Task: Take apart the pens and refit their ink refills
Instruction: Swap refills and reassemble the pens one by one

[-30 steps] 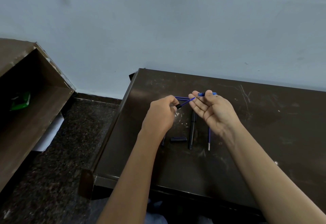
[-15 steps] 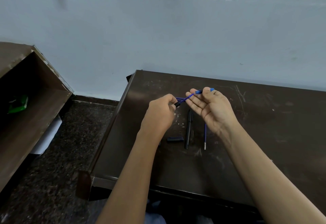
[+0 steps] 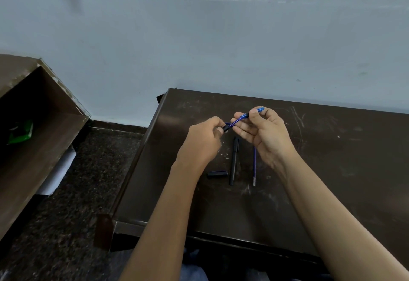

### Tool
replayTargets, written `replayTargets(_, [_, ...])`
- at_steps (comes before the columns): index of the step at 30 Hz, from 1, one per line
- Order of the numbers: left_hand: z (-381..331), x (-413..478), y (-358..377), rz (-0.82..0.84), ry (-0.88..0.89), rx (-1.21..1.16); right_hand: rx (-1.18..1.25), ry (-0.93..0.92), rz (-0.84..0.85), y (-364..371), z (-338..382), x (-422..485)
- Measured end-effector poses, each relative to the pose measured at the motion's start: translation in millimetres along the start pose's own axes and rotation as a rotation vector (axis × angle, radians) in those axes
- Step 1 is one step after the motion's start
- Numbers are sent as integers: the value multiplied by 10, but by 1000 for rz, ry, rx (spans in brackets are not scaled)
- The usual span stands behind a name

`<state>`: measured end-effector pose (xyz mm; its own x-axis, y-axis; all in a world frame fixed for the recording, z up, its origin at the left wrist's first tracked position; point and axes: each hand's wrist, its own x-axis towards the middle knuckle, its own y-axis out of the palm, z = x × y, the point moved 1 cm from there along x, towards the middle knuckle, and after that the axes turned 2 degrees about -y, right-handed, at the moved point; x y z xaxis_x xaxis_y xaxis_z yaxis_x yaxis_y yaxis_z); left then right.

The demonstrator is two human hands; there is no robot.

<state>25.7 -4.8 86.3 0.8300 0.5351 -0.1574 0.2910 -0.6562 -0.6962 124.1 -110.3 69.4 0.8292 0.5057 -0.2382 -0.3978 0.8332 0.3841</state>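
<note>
Tabletop (image 3: 332,170), dark and scratched, carries everything. Over its left half, nearer the far edge, the left hand (image 3: 205,141) curls its fingers round a black end piece (image 3: 225,128), and the right hand (image 3: 267,137) pinches the blue pen (image 3: 243,116) between thumb and fingertips. The pen slants up from left to right. Toward the near edge lie a black pen (image 3: 233,163), a blue refill (image 3: 254,165) to its right, and a black cap (image 3: 217,174) to its left, closest to the left edge.

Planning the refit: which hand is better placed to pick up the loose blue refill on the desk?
Probably the right hand: the blue refill lies right by its palm, while the left hand pinches the black end of the blue pen, farther off.
</note>
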Motion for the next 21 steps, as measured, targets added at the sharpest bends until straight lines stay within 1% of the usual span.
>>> replayTargets(5, [2,1,16,3,37,-3,1,31,-36,-8,7,11])
replayTargets(8, [1,6,21,-32,56,1,-4,47,-43,-7,16,15])
replayTargets(13, [-5,2,13,-52,12,-27,-9,44,-40,-6,32,-2])
replayTargets(16, [22,-20,-6,-75,37,-18,-25,44,-42,-7,24,-30])
replayTargets(21, [57,-12,35,-81,68,-10,-55,83,8,92,-64,-131])
